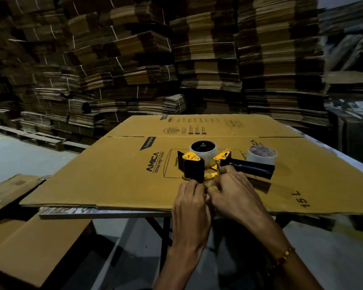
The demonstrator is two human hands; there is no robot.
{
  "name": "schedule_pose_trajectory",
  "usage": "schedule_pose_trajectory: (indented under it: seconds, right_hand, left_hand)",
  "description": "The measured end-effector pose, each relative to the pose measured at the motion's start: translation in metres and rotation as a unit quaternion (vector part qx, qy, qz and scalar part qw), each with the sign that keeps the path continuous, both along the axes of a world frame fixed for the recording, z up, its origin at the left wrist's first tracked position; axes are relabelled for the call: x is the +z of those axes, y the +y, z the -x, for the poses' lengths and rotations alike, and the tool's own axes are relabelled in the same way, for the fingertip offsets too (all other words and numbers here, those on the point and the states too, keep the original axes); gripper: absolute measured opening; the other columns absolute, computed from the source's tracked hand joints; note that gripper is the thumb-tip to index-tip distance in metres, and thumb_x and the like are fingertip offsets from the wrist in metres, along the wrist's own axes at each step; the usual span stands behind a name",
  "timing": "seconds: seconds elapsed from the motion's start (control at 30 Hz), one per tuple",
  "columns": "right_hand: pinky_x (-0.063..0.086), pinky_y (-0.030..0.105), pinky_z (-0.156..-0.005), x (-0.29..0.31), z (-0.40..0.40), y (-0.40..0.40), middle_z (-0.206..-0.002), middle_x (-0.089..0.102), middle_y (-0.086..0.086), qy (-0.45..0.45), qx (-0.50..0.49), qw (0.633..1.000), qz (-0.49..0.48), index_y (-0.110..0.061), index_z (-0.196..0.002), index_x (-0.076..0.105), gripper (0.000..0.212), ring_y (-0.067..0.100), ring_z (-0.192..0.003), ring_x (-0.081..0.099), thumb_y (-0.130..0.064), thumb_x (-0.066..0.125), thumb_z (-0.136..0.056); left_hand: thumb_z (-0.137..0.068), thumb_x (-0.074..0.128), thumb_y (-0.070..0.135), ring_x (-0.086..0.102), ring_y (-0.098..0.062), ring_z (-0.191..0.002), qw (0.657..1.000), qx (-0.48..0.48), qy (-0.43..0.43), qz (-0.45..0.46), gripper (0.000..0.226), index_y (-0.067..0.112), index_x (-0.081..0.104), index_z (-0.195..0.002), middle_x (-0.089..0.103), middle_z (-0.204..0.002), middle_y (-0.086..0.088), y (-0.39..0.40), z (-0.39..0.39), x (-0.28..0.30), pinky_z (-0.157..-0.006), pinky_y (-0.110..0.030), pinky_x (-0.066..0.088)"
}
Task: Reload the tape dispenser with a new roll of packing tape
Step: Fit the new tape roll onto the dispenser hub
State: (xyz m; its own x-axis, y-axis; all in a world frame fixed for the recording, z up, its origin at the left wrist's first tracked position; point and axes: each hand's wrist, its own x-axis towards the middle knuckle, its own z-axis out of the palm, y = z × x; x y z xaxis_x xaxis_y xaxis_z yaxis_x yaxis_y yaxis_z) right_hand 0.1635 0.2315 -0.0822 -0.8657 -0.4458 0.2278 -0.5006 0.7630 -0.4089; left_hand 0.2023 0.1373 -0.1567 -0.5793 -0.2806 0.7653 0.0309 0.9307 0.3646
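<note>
A yellow and black tape dispenser (194, 167) lies on its side on a flattened cardboard box (117, 174). A clear tape roll (208, 158) sits on the dispenser's black hub. The black handle (252, 169) points right. A second clear tape roll (261, 156) lies flat beyond the handle. My left hand (190, 203) and my right hand (234, 192) meet at the dispenser's near end, fingers pinched together there. What they pinch is hidden; it looks like the tape's end.
The flattened box covers a small folding table (105, 212) whose edge shows at the front. More flat cardboard (29, 243) lies lower left. Tall stacks of bundled flat cartons (155, 59) fill the background. A bracelet (285, 255) circles my right wrist.
</note>
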Motion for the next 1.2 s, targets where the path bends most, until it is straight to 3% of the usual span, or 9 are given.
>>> schedule_pose_trajectory:
  seconds: [0.17, 0.37, 0.47, 0.6, 0.73, 0.8, 0.9, 1.0, 1.2]
  right_hand:
    - [0.045, 0.034, -0.086, -0.001, 0.001, -0.001, -0.127, 0.045, -0.002, 0.032, -0.010, 0.999, -0.030, -0.019, -0.097, 0.067, 0.025, 0.020, -0.120, 0.043, -0.035, 0.047, -0.096]
    - [0.041, 0.043, -0.099, 0.008, -0.002, 0.007, -0.135, 0.046, 0.001, 0.130, -0.043, 0.987, -0.081, -0.018, -0.102, 0.062, 0.025, 0.026, -0.121, 0.044, -0.034, 0.044, -0.098]
    - [0.044, 0.043, -0.101, 0.018, 0.011, 0.017, -0.140, 0.042, 0.003, 0.154, -0.048, 0.986, -0.051, -0.016, -0.115, 0.061, 0.026, 0.026, -0.127, 0.042, -0.029, 0.048, -0.097]
    - [0.030, 0.050, -0.116, 0.016, 0.043, 0.021, -0.159, 0.021, 0.005, 0.114, 0.009, 0.988, -0.106, -0.025, -0.151, 0.027, 0.069, 0.032, -0.146, 0.018, -0.024, 0.062, -0.091]
    - [0.016, 0.055, -0.121, -0.003, 0.072, 0.013, -0.160, 0.021, 0.007, 0.068, 0.015, 0.987, -0.144, -0.031, -0.156, 0.006, 0.093, 0.035, -0.146, 0.022, -0.024, 0.068, -0.087]
    - [0.026, 0.053, -0.117, -0.006, 0.081, 0.008, -0.151, 0.036, 0.010, 0.079, 0.006, 0.988, -0.136, -0.029, -0.155, 0.007, 0.093, 0.035, -0.139, 0.035, -0.022, 0.069, -0.087]
    - [0.045, 0.045, -0.088, -0.003, 0.094, 0.005, -0.120, 0.061, 0.011, 0.112, 0.002, 0.983, -0.146, -0.024, -0.152, 0.015, 0.084, 0.033, -0.110, 0.056, -0.019, 0.067, -0.087]
    - [0.038, 0.037, -0.066, -0.003, 0.104, 0.006, -0.099, 0.065, 0.007, 0.144, 0.003, 0.982, -0.124, -0.024, -0.139, 0.028, 0.064, 0.030, -0.085, 0.056, -0.018, 0.066, -0.088]
    - [0.028, 0.033, -0.055, -0.008, 0.112, 0.007, -0.084, 0.060, 0.002, 0.189, 0.000, 0.976, -0.113, -0.024, -0.127, 0.035, 0.046, 0.026, -0.070, 0.048, -0.017, 0.062, -0.090]
  left_hand:
    - [-0.081, 0.069, 0.005, 0.053, -0.020, -0.081, 0.999, -0.030, -0.011, -0.029, 0.013, 0.011, 0.065, -0.092, 0.062, -0.091, -0.002, -0.004, 0.000, 0.003, -0.062, -0.032, 0.046]
    - [-0.086, 0.068, 0.008, 0.050, -0.014, -0.081, 0.997, -0.050, -0.001, -0.054, 0.009, 0.014, 0.062, -0.086, 0.058, -0.087, 0.002, -0.005, 0.002, 0.006, -0.066, -0.023, 0.036]
    - [-0.090, 0.065, 0.011, 0.050, -0.012, -0.082, 0.993, -0.064, 0.010, -0.095, 0.009, 0.017, 0.060, -0.086, 0.055, -0.087, 0.008, -0.012, -0.002, 0.004, -0.067, -0.026, 0.042]
    - [-0.090, 0.067, 0.012, 0.055, -0.015, -0.084, 0.989, -0.071, 0.016, -0.126, 0.009, 0.019, 0.063, -0.085, 0.059, -0.087, 0.009, -0.030, -0.004, 0.003, -0.068, -0.039, 0.051]
    - [-0.088, 0.070, 0.012, 0.055, -0.014, -0.086, 0.988, -0.070, 0.008, -0.135, 0.014, 0.022, 0.063, -0.081, 0.061, -0.085, 0.013, -0.041, -0.010, 0.005, -0.071, -0.037, 0.050]
    - [-0.089, 0.069, 0.015, 0.054, -0.013, -0.089, 0.987, -0.079, -0.005, -0.142, 0.011, 0.021, 0.064, -0.082, 0.059, -0.085, 0.016, -0.044, -0.011, 0.005, -0.071, -0.040, 0.051]
    - [-0.089, 0.064, 0.023, 0.054, -0.011, -0.090, 0.984, -0.097, -0.015, -0.150, 0.007, 0.022, 0.064, -0.083, 0.057, -0.085, 0.020, -0.047, -0.011, 0.004, -0.071, -0.040, 0.052]
    - [-0.090, 0.065, 0.020, 0.053, -0.008, -0.090, 0.983, -0.107, -0.027, -0.149, 0.007, 0.020, 0.064, -0.083, 0.056, -0.085, 0.020, -0.045, -0.010, 0.006, -0.072, -0.035, 0.050]
    - [-0.090, 0.067, 0.014, 0.053, -0.009, -0.088, 0.984, -0.083, -0.038, -0.155, 0.010, 0.019, 0.063, -0.082, 0.059, -0.085, 0.015, -0.051, -0.008, 0.008, -0.072, -0.031, 0.047]
